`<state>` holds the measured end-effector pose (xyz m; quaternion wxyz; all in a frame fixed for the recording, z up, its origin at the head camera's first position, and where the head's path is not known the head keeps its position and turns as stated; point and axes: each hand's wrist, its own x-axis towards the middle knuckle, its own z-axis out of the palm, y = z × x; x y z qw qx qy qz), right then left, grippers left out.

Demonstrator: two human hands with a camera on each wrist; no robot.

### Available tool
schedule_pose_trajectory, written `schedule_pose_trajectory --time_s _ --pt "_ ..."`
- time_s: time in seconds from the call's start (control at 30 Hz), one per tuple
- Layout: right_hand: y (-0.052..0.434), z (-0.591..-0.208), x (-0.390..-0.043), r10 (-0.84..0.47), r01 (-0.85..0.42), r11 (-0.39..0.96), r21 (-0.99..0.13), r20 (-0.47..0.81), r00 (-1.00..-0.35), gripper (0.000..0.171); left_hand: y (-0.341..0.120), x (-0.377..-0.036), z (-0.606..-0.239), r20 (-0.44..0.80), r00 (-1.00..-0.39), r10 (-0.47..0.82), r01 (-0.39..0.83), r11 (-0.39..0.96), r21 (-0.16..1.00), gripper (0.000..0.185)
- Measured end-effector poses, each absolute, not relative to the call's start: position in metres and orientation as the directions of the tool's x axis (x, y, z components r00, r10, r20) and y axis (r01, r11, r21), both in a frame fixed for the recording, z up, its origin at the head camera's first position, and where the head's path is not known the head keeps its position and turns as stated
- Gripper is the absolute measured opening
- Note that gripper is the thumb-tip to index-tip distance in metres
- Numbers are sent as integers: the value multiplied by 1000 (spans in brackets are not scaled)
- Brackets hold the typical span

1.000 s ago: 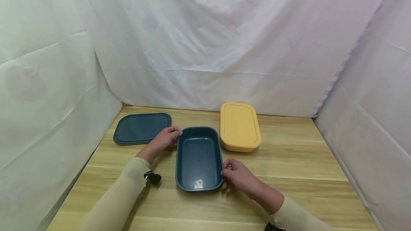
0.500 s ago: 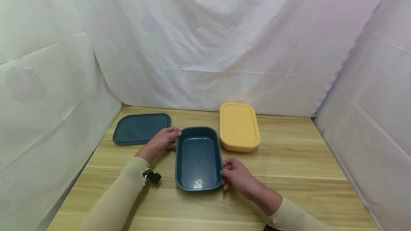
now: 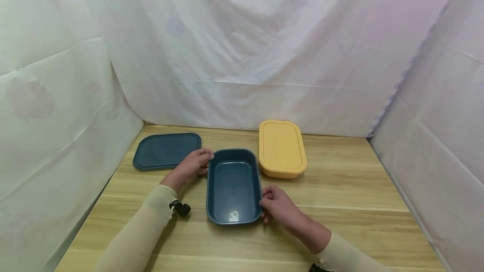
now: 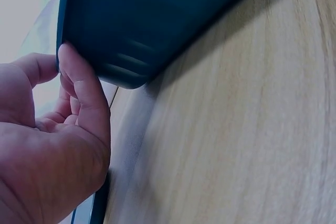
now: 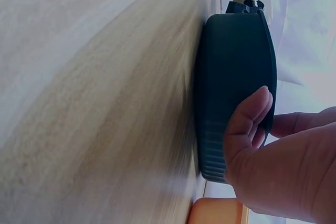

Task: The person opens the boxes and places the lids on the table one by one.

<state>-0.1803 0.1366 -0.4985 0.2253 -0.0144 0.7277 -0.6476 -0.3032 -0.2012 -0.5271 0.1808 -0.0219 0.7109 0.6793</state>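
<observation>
A dark blue rectangular food container [image 3: 233,192], lidless and with nothing in it, stands on the wooden table between both hands. My left hand [image 3: 193,165] pinches its rim near the far left corner; in the left wrist view the thumb and fingers [image 4: 86,95] lie on either side of that rim. On the near right side, my right hand [image 3: 280,207] pinches the rim, its fingers [image 5: 244,119] against the outer wall in the right wrist view. Beyond the left hand lies a flat dark blue lid [image 3: 166,151], partly behind that hand.
A yellow container with its lid on [image 3: 282,148] stands just behind and right of the blue one. The wooden table [image 3: 340,188] is enclosed by white cloth [image 3: 242,53] at the back and on both sides.
</observation>
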Motion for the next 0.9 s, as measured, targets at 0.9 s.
schedule_pose_trajectory --time_s 0.9 --pt "134 -491 -183 -317 224 125 -967 -253 -914 27 -207 -301 -514 -249 -947 202 -236 87 968 28"
